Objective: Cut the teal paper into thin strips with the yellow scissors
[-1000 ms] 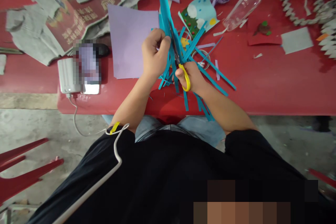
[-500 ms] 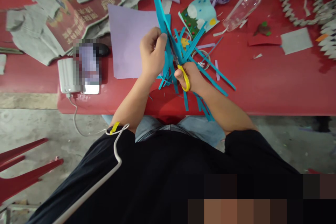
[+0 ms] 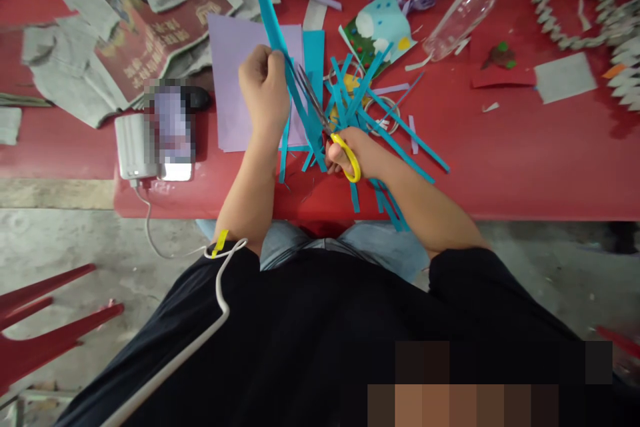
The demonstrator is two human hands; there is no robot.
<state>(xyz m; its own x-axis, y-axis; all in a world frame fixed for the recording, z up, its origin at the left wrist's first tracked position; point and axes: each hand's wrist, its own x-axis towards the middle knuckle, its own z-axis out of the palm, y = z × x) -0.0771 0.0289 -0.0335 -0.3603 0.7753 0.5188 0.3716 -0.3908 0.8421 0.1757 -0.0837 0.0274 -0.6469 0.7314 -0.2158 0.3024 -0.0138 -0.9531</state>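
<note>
Since the earlier frame, the left hand (image 3: 265, 88) has shifted leftward over the purple paper, carrying the blue paper strip (image 3: 266, 8) with it, and the scissors (image 3: 320, 107) have swung round so their blades slant further left. At the far left of the red desk (image 3: 525, 160) lie crumpled newspaper sheets (image 3: 75, 70), overlapped by a reddish printed page (image 3: 150, 30). Nearer the front edge, a white box (image 3: 135, 150) with a cable sits beside a blurred-out phone-like object (image 3: 173, 125), a small black object (image 3: 199, 99) just to its right. Next comes the purple paper (image 3: 233, 97), lying flat beneath the left hand, which is clenched around the blue strip; that strip sticks up past the fist to the upper left and slants down on the other side toward the right hand (image 3: 353, 145). A broader blue piece (image 3: 314, 53) lies at the purple paper's right edge. Grasping the scissors, the right hand has its thumb at the yellow handle; whether the blades touch the strip cannot be told. Loose blue strips (image 3: 413, 125) are scattered around and under this hand, some crossing a ring (image 3: 395, 123). Beyond them lies a colourful picture card (image 3: 380, 27), then a clear bottle (image 3: 457, 23), and a pale folded-paper chain (image 3: 545, 17) at the far right.
</note>
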